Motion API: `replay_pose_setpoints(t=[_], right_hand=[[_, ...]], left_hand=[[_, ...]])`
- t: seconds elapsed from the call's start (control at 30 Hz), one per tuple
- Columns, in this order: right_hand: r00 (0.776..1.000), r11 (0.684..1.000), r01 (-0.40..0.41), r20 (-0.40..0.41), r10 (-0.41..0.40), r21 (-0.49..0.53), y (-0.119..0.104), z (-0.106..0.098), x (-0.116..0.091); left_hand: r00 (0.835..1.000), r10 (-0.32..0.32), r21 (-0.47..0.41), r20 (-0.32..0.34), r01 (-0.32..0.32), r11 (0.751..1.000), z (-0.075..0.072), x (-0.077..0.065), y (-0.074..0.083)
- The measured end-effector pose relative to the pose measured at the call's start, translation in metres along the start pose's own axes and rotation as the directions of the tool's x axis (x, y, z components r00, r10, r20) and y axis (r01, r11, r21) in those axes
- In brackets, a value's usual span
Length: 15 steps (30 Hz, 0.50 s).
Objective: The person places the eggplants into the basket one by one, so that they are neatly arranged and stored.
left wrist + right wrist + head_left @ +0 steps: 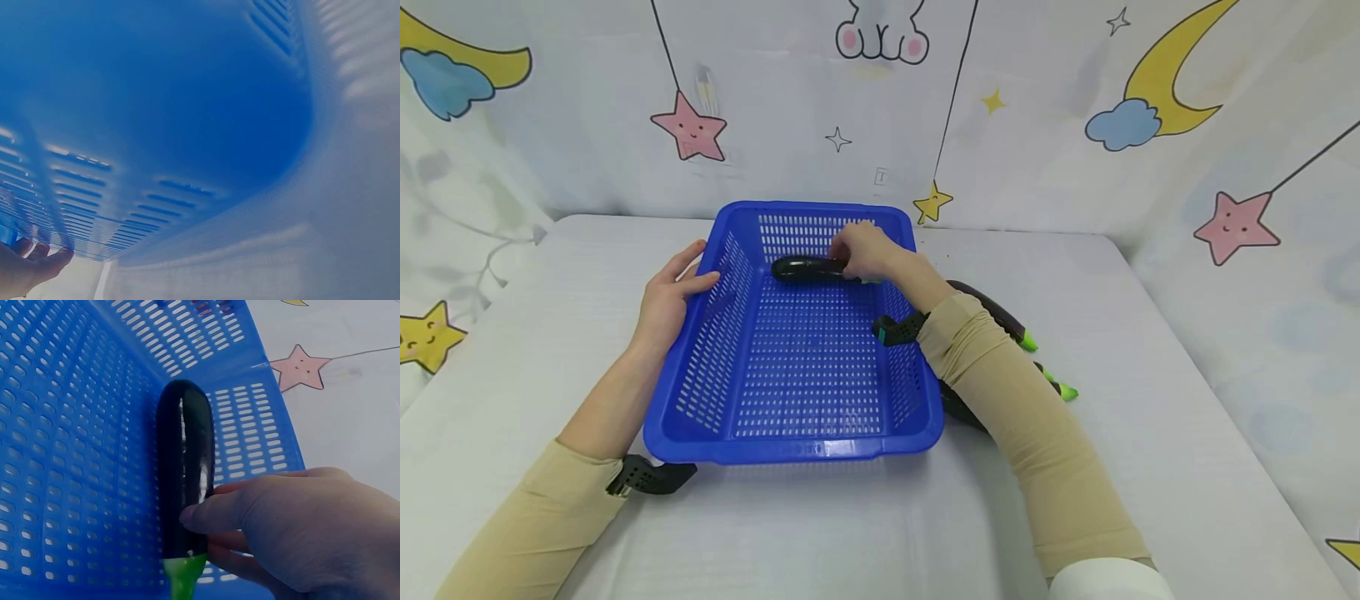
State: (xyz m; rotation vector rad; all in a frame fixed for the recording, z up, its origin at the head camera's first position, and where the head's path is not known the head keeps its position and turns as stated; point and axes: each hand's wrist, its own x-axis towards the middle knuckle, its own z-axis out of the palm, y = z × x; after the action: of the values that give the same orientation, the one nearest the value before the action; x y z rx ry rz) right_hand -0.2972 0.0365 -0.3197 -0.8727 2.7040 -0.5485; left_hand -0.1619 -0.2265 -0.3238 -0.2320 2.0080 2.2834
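A blue perforated plastic basket (808, 354) stands on the table. Inside it, along the far wall, lies a dark glossy eggplant (808, 268) with a green stem end. My right hand (867, 252) reaches over the basket's right side and holds the eggplant near its stem; in the right wrist view the thumb (215, 512) lies on top and the fingers pass behind. At the basket's left side, my left hand (664, 302) touches the rim with fairly straight fingers. The left wrist view shows that hand (28, 269) against the outer wall, partly cut off.
Right of the basket, several more eggplants (992, 308) lie on the white table (1150, 467), partly hidden by my right forearm. A printed cloth (1030, 167) with moons and stars hangs behind and beside the table.
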Motion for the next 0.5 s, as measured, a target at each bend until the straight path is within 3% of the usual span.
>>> replay_pose_setpoints(t=[0.5], right_hand=[[0.999,1.000,-0.009,-0.050,0.007,-0.030,0.0010,0.0023,0.0025]], left_hand=[[1.000,-0.012,0.001,0.003,0.012,1.000,0.0005,-0.0013,0.0003]])
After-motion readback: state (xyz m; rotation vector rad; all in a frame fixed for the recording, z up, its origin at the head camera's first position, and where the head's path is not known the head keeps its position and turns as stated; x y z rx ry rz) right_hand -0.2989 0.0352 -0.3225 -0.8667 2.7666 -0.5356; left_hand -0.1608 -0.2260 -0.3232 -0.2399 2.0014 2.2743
